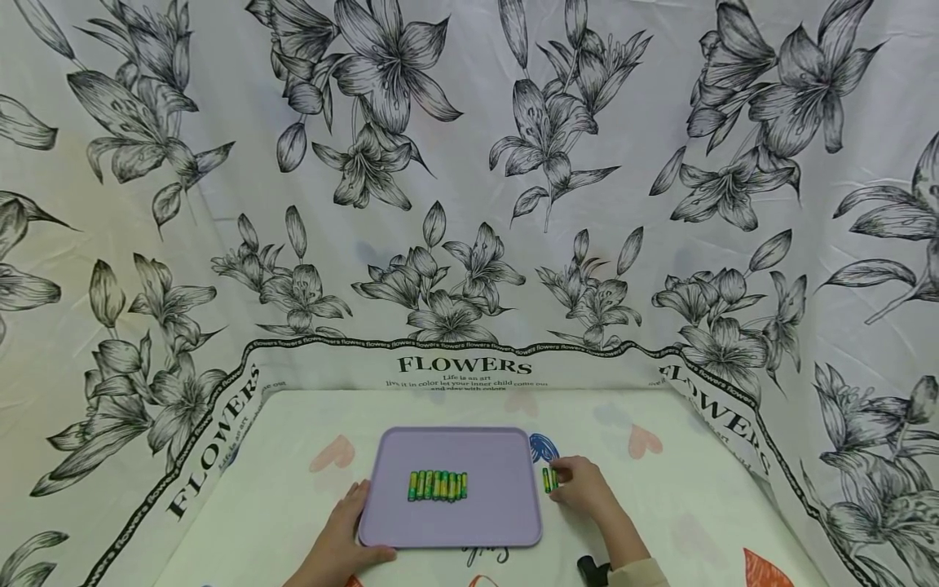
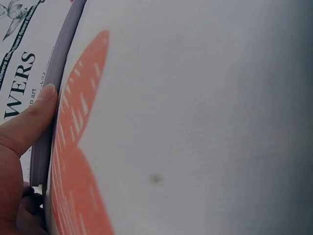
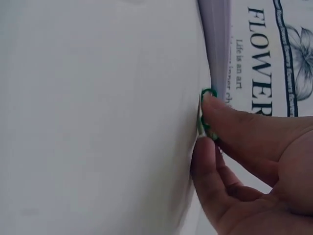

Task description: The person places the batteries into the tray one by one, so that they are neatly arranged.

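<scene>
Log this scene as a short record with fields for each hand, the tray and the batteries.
left hand: grips the near left edge of the flat lilac plastic tray
right hand: pinches green and yellow batteries on the tablecloth, right of the tray
tray contents: row of green and yellow batteries lying side by side
surface: white tablecloth with hearts

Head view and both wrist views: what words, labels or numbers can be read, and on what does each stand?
"FLOWERS": large black print on the white floral backdrop cloth, centre, and slanted at both sides.
"Life is an art": small line under it; the lines below are too blurred.
"flowers flowers": tiny repeated script in the black border band, barely legible.
Green-and-yellow batteries on the lilac plastic tray: labels too small.
Script on the tablecloth below the tray: unreadable.
</scene>
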Demonstrator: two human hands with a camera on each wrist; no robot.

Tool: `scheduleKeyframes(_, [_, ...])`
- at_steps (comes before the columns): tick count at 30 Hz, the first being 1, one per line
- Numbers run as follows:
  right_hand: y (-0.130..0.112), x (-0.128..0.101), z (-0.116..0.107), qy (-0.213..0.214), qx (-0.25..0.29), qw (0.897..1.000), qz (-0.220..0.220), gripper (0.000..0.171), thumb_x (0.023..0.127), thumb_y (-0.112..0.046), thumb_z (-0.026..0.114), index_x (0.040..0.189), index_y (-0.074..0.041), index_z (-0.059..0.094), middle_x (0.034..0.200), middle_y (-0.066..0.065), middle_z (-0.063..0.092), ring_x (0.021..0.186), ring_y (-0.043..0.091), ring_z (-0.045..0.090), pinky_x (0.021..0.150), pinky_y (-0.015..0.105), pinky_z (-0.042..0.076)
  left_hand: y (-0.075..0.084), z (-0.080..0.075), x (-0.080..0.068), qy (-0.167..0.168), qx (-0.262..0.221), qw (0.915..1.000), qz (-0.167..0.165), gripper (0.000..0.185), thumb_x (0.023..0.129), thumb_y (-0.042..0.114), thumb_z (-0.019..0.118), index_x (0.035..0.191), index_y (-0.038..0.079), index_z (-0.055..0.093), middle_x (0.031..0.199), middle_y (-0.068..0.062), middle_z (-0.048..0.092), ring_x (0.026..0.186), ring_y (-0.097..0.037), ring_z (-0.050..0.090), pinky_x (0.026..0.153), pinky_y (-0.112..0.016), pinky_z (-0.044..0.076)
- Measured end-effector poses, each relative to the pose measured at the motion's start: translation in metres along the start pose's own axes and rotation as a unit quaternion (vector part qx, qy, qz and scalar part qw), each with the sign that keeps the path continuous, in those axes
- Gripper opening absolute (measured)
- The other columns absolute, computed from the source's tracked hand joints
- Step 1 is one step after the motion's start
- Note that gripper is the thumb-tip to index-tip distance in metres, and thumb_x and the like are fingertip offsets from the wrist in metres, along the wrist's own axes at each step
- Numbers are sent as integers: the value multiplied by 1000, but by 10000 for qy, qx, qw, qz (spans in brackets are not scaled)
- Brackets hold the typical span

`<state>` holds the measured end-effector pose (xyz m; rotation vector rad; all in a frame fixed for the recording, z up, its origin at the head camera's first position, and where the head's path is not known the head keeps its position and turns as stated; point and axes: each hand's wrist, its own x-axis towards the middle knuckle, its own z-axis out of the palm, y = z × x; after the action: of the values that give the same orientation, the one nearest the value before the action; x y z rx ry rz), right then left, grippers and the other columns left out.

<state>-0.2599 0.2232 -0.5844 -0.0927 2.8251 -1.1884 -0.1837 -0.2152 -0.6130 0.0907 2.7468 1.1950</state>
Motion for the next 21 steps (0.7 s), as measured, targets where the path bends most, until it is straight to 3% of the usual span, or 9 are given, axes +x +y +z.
scheduleKeyframes(5, [-2, -3, -10, 82, 910, 9957, 132, 52, 73, -2, 86, 122, 1, 69, 100, 9, 74, 90, 18, 69, 75, 33, 58, 0, 0, 0, -12, -63, 10000, -33, 133, 63, 52, 91, 160, 0, 17, 165, -27, 16, 151, -53, 7, 120, -69, 10])
scheduleKeyframes(12, [-19, 0, -16, -141, 2069, 9782, -121, 56, 81, -3, 81, 134, 2, 62, 122, 20, 69, 104, 24, 69, 79, 28, 60, 0, -1, 0, 27, 31, 10000, 45, 133, 63, 52, 91, 160, -2, 17, 165, -27, 18, 151, -53, 9, 119, -69, 12])
scheduleKeyframes(21, [-56, 5, 7, -405, 2825, 9577, -364, 56, 85, 2, 76, 137, 7, 57, 124, 23, 67, 109, 25, 69, 86, 26, 59, 3, -1, 0, 15, 39, 10000, -36, 134, 62, 50, 92, 159, -2, 17, 165, -27, 18, 151, -53, 8, 120, -68, 11])
